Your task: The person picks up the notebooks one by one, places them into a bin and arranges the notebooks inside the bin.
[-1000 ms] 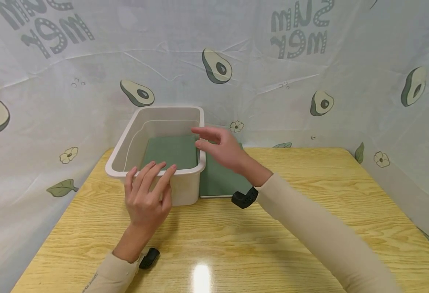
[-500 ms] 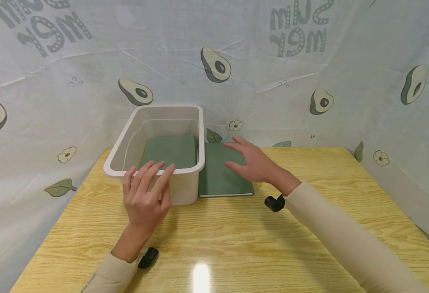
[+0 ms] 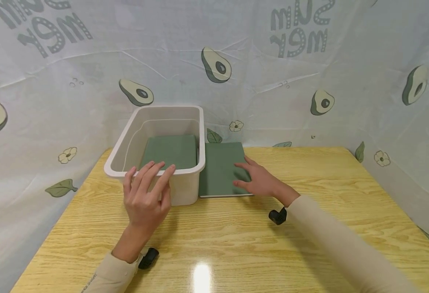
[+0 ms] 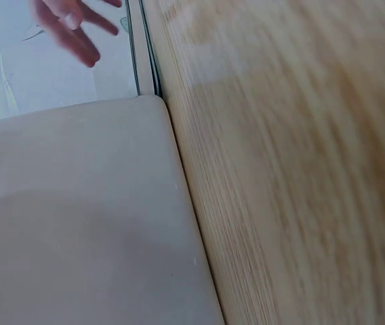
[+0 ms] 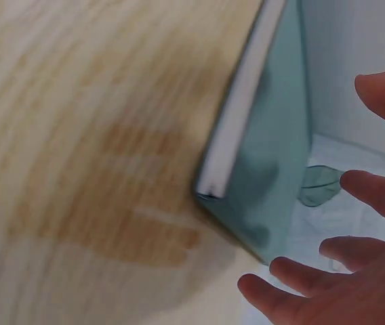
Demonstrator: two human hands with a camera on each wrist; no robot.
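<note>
A green hardcover book (image 3: pixel 219 173) with white page edges lies flat on the table, along the right side of a white plastic bin (image 3: pixel 186 189). Inside the bin is another green book (image 3: pixel 172 150). My right hand (image 3: pixel 259 179) hovers over the right edge of the book on the table, fingers spread and nothing held. In the right wrist view, the fingers of that right hand (image 5: pixel 355 264) stand beside the book (image 5: pixel 267 135) and its corner. My left hand (image 3: pixel 146 199) rests its fingertips on the bin's near rim, with the thumb against the outer wall.
The wood-grain table (image 3: pixel 214 244) stretches in front and to the right. Behind it hangs a pale cloth (image 3: pixel 265 93) printed with avocados. In the left wrist view, the bin's wall (image 4: pixel 91 210) fills the lower left.
My right hand has moved from over the bin's right rim rightward and down to the right edge of the book on the table. The left hand has stayed on the rim.
</note>
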